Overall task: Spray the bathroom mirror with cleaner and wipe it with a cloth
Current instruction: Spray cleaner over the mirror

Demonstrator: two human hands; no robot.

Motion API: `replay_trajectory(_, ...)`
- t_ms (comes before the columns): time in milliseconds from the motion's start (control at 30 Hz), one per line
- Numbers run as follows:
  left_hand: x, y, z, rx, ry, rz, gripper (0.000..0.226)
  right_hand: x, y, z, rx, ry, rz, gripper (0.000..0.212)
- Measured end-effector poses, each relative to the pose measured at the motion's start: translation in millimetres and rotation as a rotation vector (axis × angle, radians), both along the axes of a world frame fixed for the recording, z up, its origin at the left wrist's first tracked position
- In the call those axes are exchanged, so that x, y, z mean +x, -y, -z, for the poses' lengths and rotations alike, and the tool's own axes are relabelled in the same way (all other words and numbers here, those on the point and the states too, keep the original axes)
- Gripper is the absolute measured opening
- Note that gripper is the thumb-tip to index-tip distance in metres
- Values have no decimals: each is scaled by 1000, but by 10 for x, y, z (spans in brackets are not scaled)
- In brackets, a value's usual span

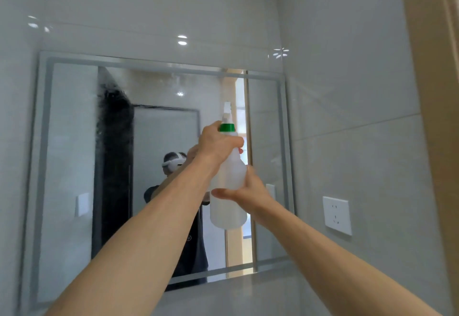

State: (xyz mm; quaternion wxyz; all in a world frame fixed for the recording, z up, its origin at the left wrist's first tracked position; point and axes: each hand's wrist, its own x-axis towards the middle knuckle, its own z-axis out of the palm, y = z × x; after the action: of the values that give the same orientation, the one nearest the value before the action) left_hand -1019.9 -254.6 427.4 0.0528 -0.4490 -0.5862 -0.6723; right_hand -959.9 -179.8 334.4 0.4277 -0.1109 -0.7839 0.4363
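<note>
A white spray bottle (228, 206) with a green collar is held up in front of the wall mirror (74, 141), its nozzle pointing at the glass. My left hand (218, 143) grips the bottle's neck just under the collar. My right hand (244, 191) holds the bottle's body from the right side, thumb across the front. A misty patch of droplets shows on the mirror's upper left part. No cloth is in view.
Grey wall tiles surround the mirror. A white power socket (337, 215) sits on the right wall. A beige door frame (432, 92) runs down the far right. The mirror reflects a person wearing a headset and a dark doorway.
</note>
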Motion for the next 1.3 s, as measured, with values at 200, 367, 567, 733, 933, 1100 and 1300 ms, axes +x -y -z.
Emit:
replay_trajectory(200,229,-300,-27,-13,14,117,46,254,-240,-11,-5,-15,71,77)
replay_trajectory(367,436,-548,-48,-18,-35,126,44,473,-446,-24,-9,-23,134,85)
replay_trajectory(567,570,-843,-36,-18,-19,159,49,700,-640,-5,-33,-30,175,80)
replay_trajectory(733,585,-832,6,-16,6,231,55,728,-694,6,-8,-11,172,72)
replay_trajectory(933,361,-607,126,6,16,168,49,498,-515,138,9,32,119,77)
replay_trajectory(1100,157,-363,390,-44,56,58,38,273,-292,406,-41,62,29,75)
replay_trajectory(1300,-199,-1,665,-30,107,19,39,6,24,612,-38,124,-74,78)
